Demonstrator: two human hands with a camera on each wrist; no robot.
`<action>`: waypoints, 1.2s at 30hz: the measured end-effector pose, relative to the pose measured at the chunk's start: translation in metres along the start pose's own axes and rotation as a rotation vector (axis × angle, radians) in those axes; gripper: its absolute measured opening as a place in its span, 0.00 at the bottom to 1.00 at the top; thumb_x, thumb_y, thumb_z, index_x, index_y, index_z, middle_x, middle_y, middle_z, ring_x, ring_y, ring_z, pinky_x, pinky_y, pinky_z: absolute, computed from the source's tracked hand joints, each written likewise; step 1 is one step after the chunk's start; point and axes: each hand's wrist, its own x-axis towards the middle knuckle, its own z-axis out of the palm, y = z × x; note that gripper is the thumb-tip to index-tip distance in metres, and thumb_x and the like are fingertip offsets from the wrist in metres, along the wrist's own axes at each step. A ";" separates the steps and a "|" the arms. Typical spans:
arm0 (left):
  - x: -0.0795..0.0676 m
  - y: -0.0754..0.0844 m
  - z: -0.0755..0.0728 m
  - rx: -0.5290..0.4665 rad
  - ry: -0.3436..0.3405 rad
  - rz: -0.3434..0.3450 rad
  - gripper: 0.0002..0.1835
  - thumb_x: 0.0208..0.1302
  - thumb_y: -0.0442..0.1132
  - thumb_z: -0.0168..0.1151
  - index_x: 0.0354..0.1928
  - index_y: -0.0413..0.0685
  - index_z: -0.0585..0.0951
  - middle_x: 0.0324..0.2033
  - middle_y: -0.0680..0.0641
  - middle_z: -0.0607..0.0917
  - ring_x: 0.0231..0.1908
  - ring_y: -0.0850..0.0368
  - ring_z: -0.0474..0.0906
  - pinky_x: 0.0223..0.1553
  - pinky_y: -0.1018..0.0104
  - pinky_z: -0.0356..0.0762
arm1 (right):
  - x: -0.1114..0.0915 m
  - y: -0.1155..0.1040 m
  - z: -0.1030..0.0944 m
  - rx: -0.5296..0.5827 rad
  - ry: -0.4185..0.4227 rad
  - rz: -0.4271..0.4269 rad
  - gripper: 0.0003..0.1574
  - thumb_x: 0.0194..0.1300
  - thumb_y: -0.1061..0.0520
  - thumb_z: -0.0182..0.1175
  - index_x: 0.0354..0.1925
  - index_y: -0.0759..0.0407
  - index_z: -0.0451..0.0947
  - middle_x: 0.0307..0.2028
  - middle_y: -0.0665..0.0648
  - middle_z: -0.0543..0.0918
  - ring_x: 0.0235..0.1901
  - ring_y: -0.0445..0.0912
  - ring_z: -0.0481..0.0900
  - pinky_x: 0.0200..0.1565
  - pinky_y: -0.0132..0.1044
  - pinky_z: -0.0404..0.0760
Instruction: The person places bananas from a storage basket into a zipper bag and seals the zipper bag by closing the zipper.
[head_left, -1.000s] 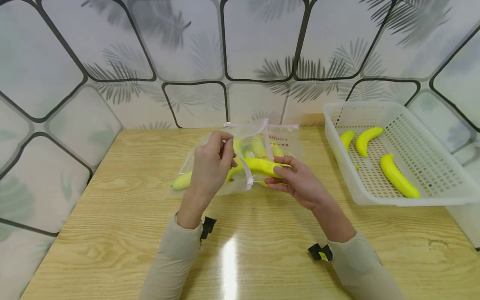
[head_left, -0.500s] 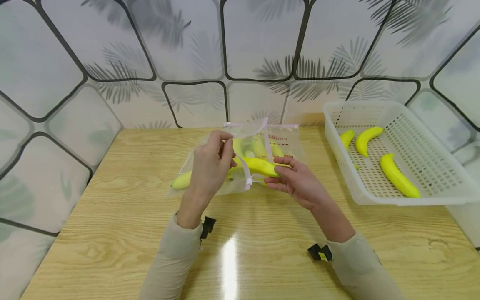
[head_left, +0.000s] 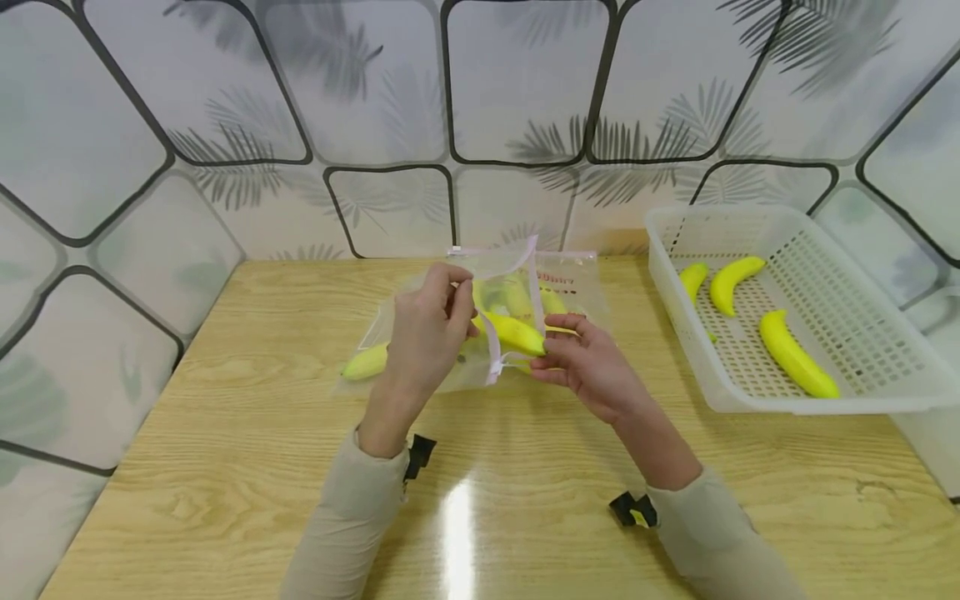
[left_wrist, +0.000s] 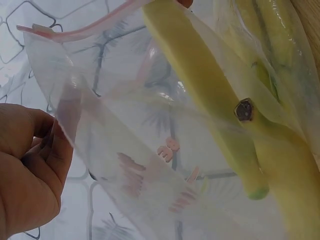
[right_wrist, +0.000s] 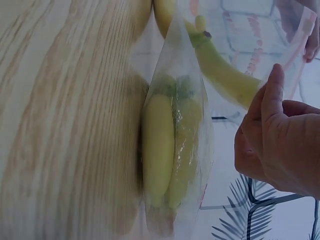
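My left hand (head_left: 427, 337) pinches the mouth edge of a clear zip bag (head_left: 474, 375) with a pink strip and a slider. In the left wrist view the bag's mouth is spread apart. My right hand (head_left: 592, 367) grips the near end of a yellow banana (head_left: 517, 333), whose other end reaches inside the bag. Another banana (head_left: 363, 362) lies in the bag at the left, partly hidden by my left hand. In the left wrist view the held banana (left_wrist: 195, 75) slants beside a banana with a dark tip (left_wrist: 285, 155).
A second zip bag (head_left: 585, 271) with bananas lies behind the first; two bananas (right_wrist: 159, 150) show through it in the right wrist view. To the right stands a white perforated basket (head_left: 877, 325) with several bananas (head_left: 797, 354). A patterned wall rises behind the wooden table (head_left: 247, 467).
My right hand has moved slightly left, sliding the banana further into the bag. My left hand stays nearly in place at the bag's mouth.
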 end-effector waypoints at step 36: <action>0.009 -0.006 -0.035 -0.113 0.135 -0.115 0.05 0.71 0.28 0.54 0.42 0.32 0.78 0.18 0.41 0.82 0.12 0.61 0.74 0.14 0.74 0.76 | 0.015 -0.011 0.047 0.061 0.160 -0.203 0.17 0.71 0.71 0.53 0.55 0.64 0.65 0.36 0.55 0.71 0.23 0.42 0.77 0.28 0.31 0.83</action>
